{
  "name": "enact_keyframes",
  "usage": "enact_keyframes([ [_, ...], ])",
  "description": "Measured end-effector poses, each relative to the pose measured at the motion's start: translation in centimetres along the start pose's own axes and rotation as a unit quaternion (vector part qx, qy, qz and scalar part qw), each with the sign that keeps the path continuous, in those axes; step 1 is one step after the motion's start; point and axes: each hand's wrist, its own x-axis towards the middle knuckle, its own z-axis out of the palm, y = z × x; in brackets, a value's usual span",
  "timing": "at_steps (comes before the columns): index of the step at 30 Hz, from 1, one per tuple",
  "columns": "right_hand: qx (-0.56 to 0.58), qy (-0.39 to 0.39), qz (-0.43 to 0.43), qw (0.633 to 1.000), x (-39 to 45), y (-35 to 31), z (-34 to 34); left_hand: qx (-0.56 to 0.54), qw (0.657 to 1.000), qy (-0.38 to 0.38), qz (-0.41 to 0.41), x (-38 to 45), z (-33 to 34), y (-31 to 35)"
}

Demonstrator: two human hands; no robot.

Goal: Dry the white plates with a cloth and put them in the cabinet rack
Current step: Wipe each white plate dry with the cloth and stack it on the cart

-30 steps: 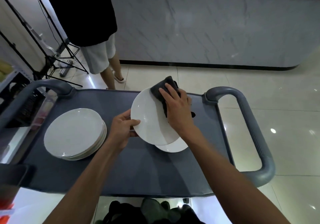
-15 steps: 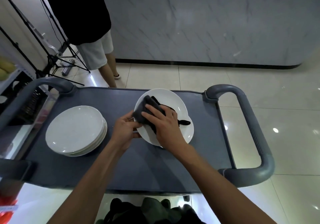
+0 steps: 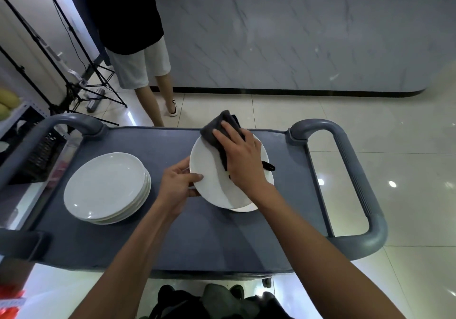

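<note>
Currently my left hand [image 3: 181,183] pinches the plate [image 3: 212,173] at its left rim; right hand [image 3: 243,157] presses cloth [image 3: 218,131] flat at its far edge, near the cart's [image 3: 118,239] far side.

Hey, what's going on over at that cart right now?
A person is drying a white plate over a grey cart. The left hand grips the plate's rim while the right hand presses a dark cloth against it. Another plate lies underneath, and a stack of plates sits to the left.
</note>
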Motion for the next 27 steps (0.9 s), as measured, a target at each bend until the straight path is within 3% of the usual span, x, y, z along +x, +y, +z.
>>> enact_keyframes([
  [7,-0.031,0.031,0.081,0.996,0.1,2.6,-0.2,-0.029,0.999,0.029,0.013,-0.3,-0.2,0.6],
  [14,-0.046,0.010,0.101,0.994,-3.7,3.4,1.2,-0.048,0.997,0.063,0.009,-0.2,0.0,0.6],
  [27,0.056,-0.008,-0.009,0.998,-8.4,-2.2,3.1,-0.058,0.994,0.094,0.018,0.1,0.5,0.8],
])
